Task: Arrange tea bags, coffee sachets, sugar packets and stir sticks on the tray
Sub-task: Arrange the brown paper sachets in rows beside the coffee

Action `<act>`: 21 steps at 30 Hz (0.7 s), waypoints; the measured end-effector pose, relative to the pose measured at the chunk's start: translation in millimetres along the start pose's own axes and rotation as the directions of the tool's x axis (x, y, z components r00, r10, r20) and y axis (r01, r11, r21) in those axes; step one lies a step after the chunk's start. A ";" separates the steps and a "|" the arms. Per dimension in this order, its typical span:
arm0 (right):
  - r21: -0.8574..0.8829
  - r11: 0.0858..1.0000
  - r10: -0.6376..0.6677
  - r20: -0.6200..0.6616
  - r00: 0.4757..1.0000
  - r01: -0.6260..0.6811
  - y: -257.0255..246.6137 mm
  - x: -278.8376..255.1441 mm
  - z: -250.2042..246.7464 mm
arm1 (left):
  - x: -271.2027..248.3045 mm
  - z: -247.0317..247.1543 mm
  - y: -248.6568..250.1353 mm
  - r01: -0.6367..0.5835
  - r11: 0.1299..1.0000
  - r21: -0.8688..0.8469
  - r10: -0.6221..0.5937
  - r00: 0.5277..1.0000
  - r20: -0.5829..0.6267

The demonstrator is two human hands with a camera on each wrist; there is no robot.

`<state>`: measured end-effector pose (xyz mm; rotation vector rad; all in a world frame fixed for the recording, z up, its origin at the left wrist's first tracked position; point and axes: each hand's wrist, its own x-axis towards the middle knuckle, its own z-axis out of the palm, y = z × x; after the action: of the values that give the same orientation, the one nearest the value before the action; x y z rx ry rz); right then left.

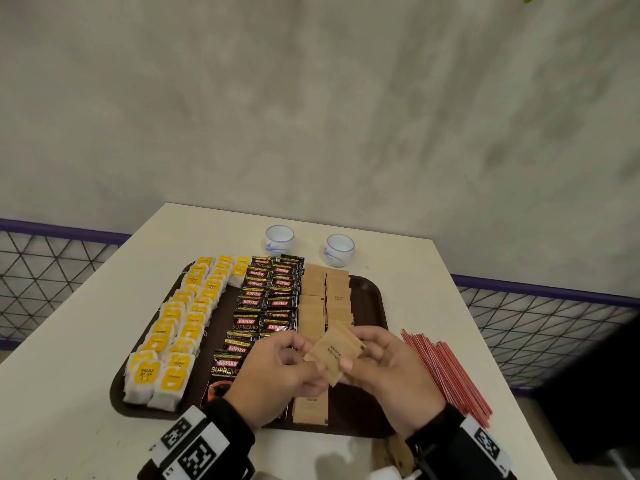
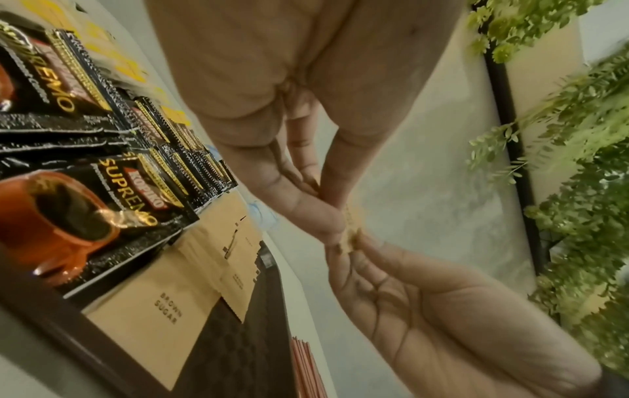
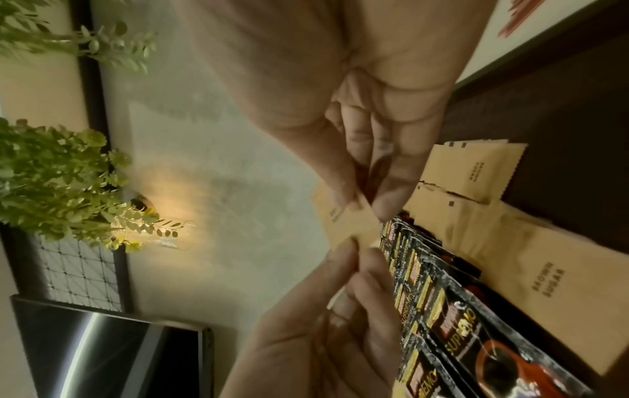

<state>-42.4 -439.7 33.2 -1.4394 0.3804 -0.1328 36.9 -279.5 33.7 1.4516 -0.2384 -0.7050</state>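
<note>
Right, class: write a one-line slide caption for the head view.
Both hands, left and right, hold a sugar packet above a tray of sorted drink supplies.

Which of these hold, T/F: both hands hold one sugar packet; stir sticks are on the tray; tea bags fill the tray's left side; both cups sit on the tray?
1. Left hand and right hand hold one sugar packet. True.
2. Stir sticks lie on the tray. False: on the table, right of it.
3. Tea bags fill the tray's left side. True.
4. Both cups sit on the tray. False: on the table behind it.
</note>
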 end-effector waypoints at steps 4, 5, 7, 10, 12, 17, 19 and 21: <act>-0.031 0.997 0.062 -0.078 0.995 -0.064 3.8 5.6 -2.5 | -1.2 -0.6 0.4 0.008 0.999 0.049 -0.008 1.000 0.010; -0.068 0.994 0.074 -0.109 0.991 -0.082 3.6 10.5 -6.8 | -1.6 -3.3 -0.3 -0.008 0.992 0.125 0.007 1.000 0.010; -0.166 0.975 0.115 -0.183 0.976 -0.146 3.4 23.3 -20.1 | -2.9 -13.4 -0.1 -0.055 0.958 0.280 0.067 0.997 -0.034; -0.335 0.910 0.157 -0.270 0.950 -0.245 7.5 40.9 -38.5 | -6.1 -32.0 3.7 -0.086 0.945 0.317 0.136 0.981 -0.139; -0.445 0.850 0.175 -0.265 0.948 -0.282 12.7 48.9 -40.1 | -8.9 -40.5 6.3 -0.098 0.950 0.296 0.154 0.973 -0.173; -0.556 0.760 0.225 -0.262 0.939 -0.337 27.3 61.8 -32.3 | -15.0 -46.7 5.6 -0.100 0.949 0.299 0.154 0.974 -0.164; -0.581 0.734 0.213 -0.296 0.931 -0.353 32.4 64.7 -28.3 | -15.7 -47.1 3.4 -0.098 0.948 0.302 0.150 0.976 -0.155; -0.591 0.726 0.182 -0.328 0.927 -0.351 35.7 67.2 -22.9 | -15.8 -47.9 2.6 -0.103 0.947 0.304 0.156 0.975 -0.156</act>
<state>7.7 -477.5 -15.4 -2.0372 0.9092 0.0695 51.9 -231.3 33.7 1.7559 -0.3067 -0.4398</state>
